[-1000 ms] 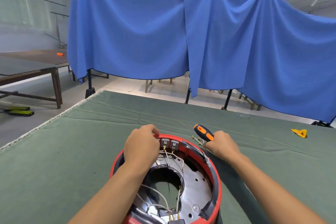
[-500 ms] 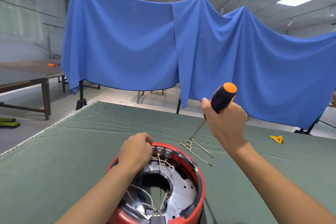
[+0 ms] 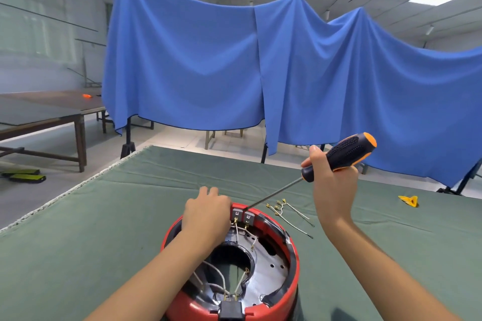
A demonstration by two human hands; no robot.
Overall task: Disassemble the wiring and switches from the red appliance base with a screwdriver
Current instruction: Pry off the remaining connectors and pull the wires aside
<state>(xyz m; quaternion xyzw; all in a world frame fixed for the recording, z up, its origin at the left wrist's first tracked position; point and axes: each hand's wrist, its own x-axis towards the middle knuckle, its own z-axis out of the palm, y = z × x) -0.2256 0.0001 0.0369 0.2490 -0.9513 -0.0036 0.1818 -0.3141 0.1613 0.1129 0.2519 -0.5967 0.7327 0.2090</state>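
Red appliance base (image 3: 292,255) sits upside down on the green table cover (image 3: 104,242), at the near edge right in front of the person. Black connector block (image 3: 230,309) is clipped into the nearest rim, with pale wires (image 3: 216,276) running from brass terminals there up across the dark metal plate (image 3: 271,268) inside. More wires climb to two grey switches (image 3: 242,215) mounted side by side on the far rim.

Left hand (image 3: 206,216) rests on the far-left rim, fingers curled over the edge just beside the switches; it grips the base to steady it. Right hand (image 3: 333,185) is raised above and right of the base, fingers and thumb wrapped round the black-and-orange handle of the screwdriver (image 3: 339,156). Shaft slopes down to the left and the tip meets the top of the right-hand switch; can't tell whether it sits in a screw.

Loose wires (image 3: 289,212) with brass ring ends lie on the cover just right of the base, beyond the rim. Small yellow piece (image 3: 409,200) lies farther right, well apart.

Beyond the table: blue cloth (image 3: 234,65) draped over stands, wooden tables (image 3: 52,112) at far left with a small orange item (image 3: 87,96) on top.
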